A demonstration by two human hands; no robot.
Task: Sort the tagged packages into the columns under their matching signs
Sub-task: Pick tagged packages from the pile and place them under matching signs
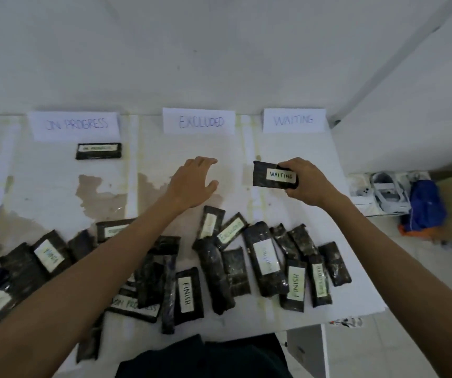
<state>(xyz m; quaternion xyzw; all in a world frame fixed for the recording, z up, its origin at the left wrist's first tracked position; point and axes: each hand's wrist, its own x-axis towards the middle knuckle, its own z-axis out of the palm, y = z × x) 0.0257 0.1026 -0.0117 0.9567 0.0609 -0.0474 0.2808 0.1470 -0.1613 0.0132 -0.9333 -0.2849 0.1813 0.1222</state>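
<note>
My right hand (305, 184) grips a black package tagged WAITING (267, 174), held a little above the table below the WAITING sign (293, 120). My left hand (193, 184) hovers open and empty over the column under the EXCLUDED sign (199, 121). One package tagged ON PROGRESS (98, 151) lies flat under the ON PROGRESS sign (74, 125). A loose pile of several black tagged packages (263, 259) covers the near part of the table, with tags such as FINISH (188, 293) and EXCLUDED (231, 230).
The white table (274, 148) has worn brown patches and pale strips dividing the columns. Its right edge runs near the WAITING column. On the floor to the right lie a blue bag (426, 205) and white gear (385, 192). A white wall stands behind the signs.
</note>
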